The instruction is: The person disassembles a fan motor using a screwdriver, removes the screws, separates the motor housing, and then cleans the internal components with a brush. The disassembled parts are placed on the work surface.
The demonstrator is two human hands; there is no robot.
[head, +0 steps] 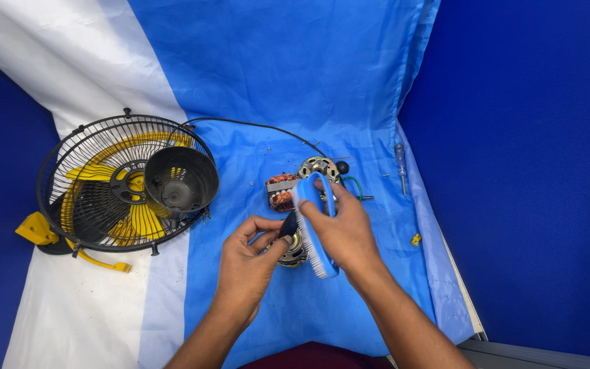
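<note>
Both hands work mid-cloth: left hand (246, 263) pinches a metal rotor part (293, 250), right hand (341, 229) grips a blue brush (314, 225) hiding it, copper-wound stator (282, 192) behind, fan cage (114, 183) left, screwdriver (400, 166) right.

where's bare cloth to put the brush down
Free: the blue cloth above the black cable, and the white strip below the fan guard. Crowded: the middle, where the left hand, right hand with the brush and the motor stator sit.
</note>
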